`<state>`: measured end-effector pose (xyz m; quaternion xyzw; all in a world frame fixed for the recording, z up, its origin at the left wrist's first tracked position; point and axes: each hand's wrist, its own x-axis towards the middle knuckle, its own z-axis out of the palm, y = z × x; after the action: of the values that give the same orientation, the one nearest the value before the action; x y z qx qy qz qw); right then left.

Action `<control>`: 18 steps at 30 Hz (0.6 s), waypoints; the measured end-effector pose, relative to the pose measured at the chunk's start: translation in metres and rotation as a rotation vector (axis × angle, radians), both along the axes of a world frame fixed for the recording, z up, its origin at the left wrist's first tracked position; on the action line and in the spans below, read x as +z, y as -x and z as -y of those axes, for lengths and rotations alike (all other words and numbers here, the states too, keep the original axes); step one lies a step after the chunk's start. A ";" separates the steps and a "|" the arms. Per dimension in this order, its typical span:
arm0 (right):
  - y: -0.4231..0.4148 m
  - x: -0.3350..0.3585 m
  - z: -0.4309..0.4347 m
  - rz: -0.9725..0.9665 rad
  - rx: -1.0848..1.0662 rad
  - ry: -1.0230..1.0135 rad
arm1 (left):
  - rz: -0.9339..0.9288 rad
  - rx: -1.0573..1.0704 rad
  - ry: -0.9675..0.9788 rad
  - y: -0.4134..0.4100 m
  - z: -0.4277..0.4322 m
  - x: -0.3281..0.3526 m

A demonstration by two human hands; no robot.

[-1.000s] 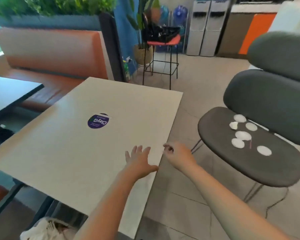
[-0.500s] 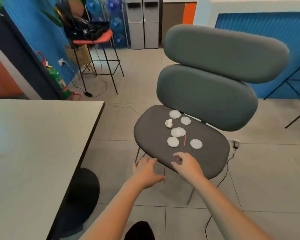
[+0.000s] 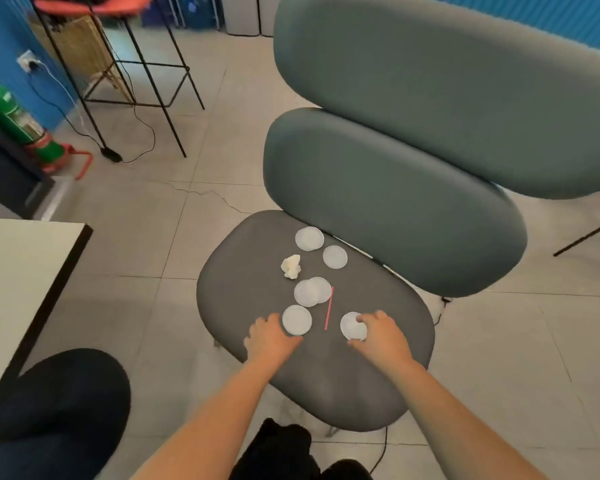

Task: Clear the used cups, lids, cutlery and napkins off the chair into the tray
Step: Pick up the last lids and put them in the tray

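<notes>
The dark grey chair seat [image 3: 257, 271] carries several clear round lids, a crumpled white napkin [image 3: 291, 266] and a thin red straw [image 3: 329, 308]. Two lids [image 3: 309, 238] [image 3: 335, 257] lie near the backrest, and two overlapping ones [image 3: 311, 291] sit mid-seat. My left hand [image 3: 269, 337] rests on the seat with its fingertips and thumb against the edge of a front lid [image 3: 297, 320]. My right hand [image 3: 381, 336] curls over another front lid [image 3: 351, 328], pinching it between finger and thumb. No tray is in view.
A white table corner [image 3: 32, 271] stands at the left. My dark-trousered knee [image 3: 49, 410] is below it. A black-legged stool [image 3: 136, 64], a cable and a green extinguisher [image 3: 11, 116] stand on the tiled floor behind. The tall grey backrest [image 3: 395, 202] rises behind the seat.
The view has swung from the table to the chair and closed in. Both hands have moved from the seat's front edge onto the seat, reaching the two nearest lids.
</notes>
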<state>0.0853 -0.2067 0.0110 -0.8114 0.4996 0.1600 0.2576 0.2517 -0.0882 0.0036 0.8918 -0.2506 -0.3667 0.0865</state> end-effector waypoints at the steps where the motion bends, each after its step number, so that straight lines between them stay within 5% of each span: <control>1: -0.005 -0.012 0.018 -0.031 0.028 -0.006 | -0.003 0.025 -0.020 -0.003 0.013 -0.014; 13: -0.039 -0.162 0.112 -0.291 0.330 -0.100 | 0.088 0.224 -0.142 0.008 0.099 -0.160; 18: -0.036 -0.193 0.136 -0.248 0.451 -0.155 | 0.162 0.269 -0.166 0.017 0.114 -0.189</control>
<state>0.1214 -0.3430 -0.1820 -0.8542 0.3203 0.3495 0.2138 0.2347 -0.2023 -0.1857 0.9479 -0.1040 -0.2983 0.0403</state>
